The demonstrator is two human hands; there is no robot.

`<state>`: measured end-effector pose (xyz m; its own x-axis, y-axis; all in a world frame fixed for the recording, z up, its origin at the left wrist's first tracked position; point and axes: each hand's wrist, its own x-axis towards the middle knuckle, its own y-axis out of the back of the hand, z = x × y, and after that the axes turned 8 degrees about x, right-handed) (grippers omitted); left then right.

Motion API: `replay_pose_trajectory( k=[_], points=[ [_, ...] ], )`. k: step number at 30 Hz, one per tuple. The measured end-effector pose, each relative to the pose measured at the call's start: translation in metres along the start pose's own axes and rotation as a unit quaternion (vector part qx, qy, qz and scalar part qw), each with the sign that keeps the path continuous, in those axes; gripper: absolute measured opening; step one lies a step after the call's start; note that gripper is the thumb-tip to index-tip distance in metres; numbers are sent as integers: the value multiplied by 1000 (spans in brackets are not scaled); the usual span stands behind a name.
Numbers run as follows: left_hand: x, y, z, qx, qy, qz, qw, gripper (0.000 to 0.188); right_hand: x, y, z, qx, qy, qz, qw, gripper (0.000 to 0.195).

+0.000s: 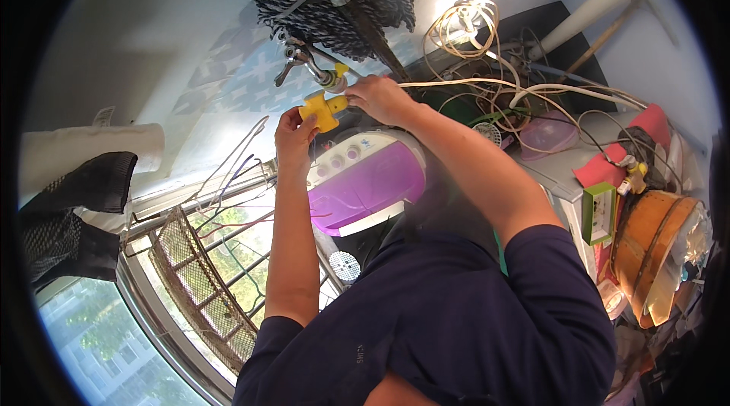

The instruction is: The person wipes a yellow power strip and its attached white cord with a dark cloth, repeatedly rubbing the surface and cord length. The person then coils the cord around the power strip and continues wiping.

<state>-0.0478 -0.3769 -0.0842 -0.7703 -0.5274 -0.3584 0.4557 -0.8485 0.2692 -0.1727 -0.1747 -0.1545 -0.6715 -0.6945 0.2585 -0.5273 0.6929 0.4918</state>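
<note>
Thumb and fingers of my left hand [296, 135] grip a yellow plastic fitting [320, 112] with broad lobes. Its narrow end points right, to the fingertips of my right hand [381, 99], which pinch there; whether they hold the fitting or a hose end is hard to tell. Just above the fitting, a metal wall tap [302, 58] carries a pale connector [335, 82] with a small yellow tab. A pale hose [456, 82] runs right from behind my right hand. Below both hands stands a white and purple twin-tub washing machine [365, 181] with several knobs.
A mop head [342, 1] hangs above the tap. Coiled hoses [465, 29] and cables crowd the upper right. A wire basket [199, 286] and hangers are by the window at left. Right, a green-framed box [599, 213] and a wooden tub [650, 252] stand near a white appliance.
</note>
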Motion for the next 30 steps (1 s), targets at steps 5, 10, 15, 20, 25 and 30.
replay_pose_trajectory(
  k=[5, 10, 15, 20, 25, 30],
  points=[
    [-7, 3, -10, 13, -4, -23, 1000, 41, -17, 18, 15, -14, -14, -56, 998, 18],
    [-15, 1, 19, 268, -153, 63, 949, 77, -28, 12, 1, -13, -2, -43, 999, 13],
    [-23, -33, 85, 158, -377, 86, 909, 36, -41, -3, -1, -12, -21, -68, 997, 12],
    [5, -31, 77, 4, -331, 60, 942, 27, -51, -12, -10, 5, -12, -61, 998, 11],
    [6, -29, 82, -69, -258, 33, 963, 28, -58, -6, -16, 14, -1, -37, 999, 10],
    [-10, -27, 67, 73, -199, 53, 976, 32, -63, 13, -26, 15, 24, -12, 1000, 10]
  ],
)
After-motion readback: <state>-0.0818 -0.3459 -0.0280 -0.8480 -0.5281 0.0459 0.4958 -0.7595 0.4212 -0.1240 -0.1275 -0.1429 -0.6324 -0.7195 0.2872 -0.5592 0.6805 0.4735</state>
